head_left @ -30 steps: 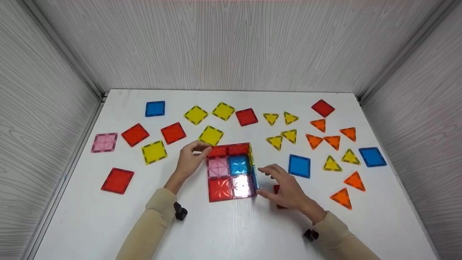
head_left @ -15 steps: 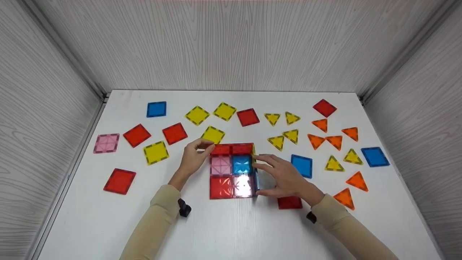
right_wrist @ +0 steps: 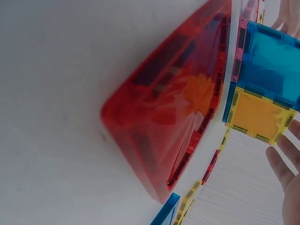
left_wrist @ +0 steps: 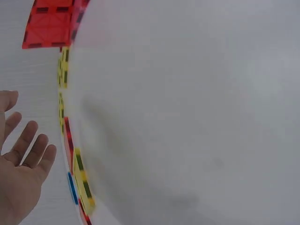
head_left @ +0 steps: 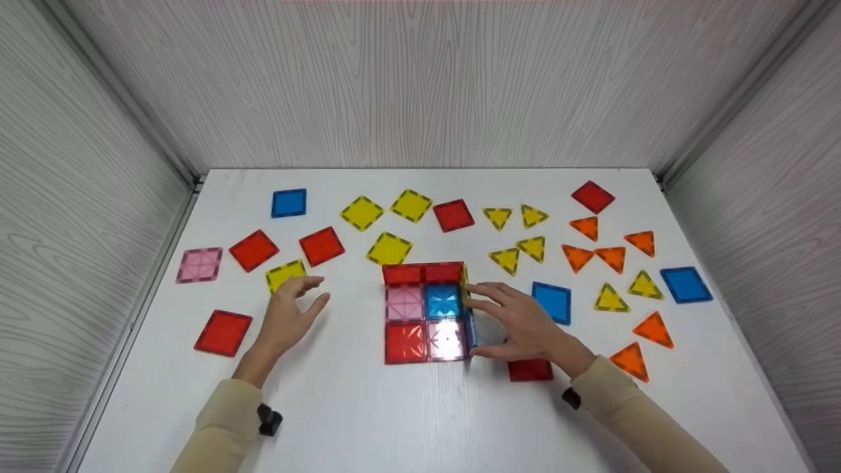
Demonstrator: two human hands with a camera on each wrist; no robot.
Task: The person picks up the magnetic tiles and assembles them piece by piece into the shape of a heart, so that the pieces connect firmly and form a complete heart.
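Note:
A partly walled box of translucent magnetic tiles stands mid-table in the head view. Its floor has a pink tile (head_left: 405, 303), a blue tile (head_left: 443, 302), a red tile (head_left: 405, 343) and one whitened by glare. Two red tiles (head_left: 424, 272) rise along the back. On the right side stand an upright blue tile (right_wrist: 274, 65) and an upright yellow tile (right_wrist: 257, 115). My right hand (head_left: 519, 322) rests its fingertips against that side from outside, fingers spread. My left hand (head_left: 287, 318) holds nothing, over the table beside a loose yellow tile (head_left: 284, 271) that it partly covers.
Loose square tiles lie left and behind, among them a red square (head_left: 223, 333) and a pink square (head_left: 200, 265). Yellow triangles (head_left: 504, 260) and orange triangles (head_left: 629, 361) spread over the right. A red square (head_left: 531, 370) lies partly under my right hand.
My left hand has let go of the back-left corner of the red wall and moved left, towards the front. My right hand has come up against the right-side wall and stays there.

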